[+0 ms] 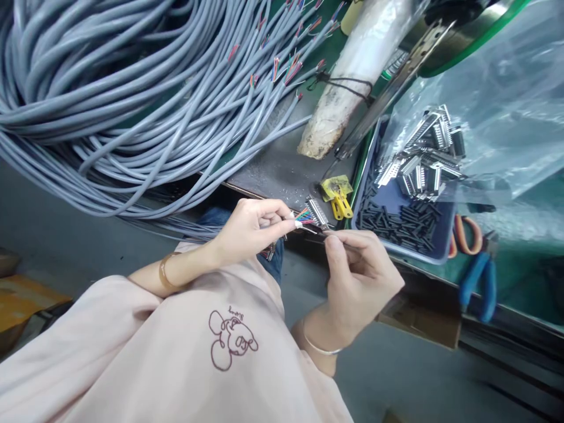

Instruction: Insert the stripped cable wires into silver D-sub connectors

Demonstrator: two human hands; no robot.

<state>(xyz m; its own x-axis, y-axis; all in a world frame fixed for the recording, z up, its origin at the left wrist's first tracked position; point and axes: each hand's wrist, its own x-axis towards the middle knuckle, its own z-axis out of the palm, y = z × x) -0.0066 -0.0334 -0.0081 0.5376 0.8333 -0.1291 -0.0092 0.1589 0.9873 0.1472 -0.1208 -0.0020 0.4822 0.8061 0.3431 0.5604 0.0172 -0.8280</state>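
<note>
I observe the left hand pinching coloured wires at the near edge of the bench. The metal connector is just right of its fingertips. The right hand has thumb and forefinger pressed together by the connector's near end; I cannot tell what they grip.

Grey cables run off the top and left edges. The left hand partly hides the coloured wires at its fingertips.
</note>
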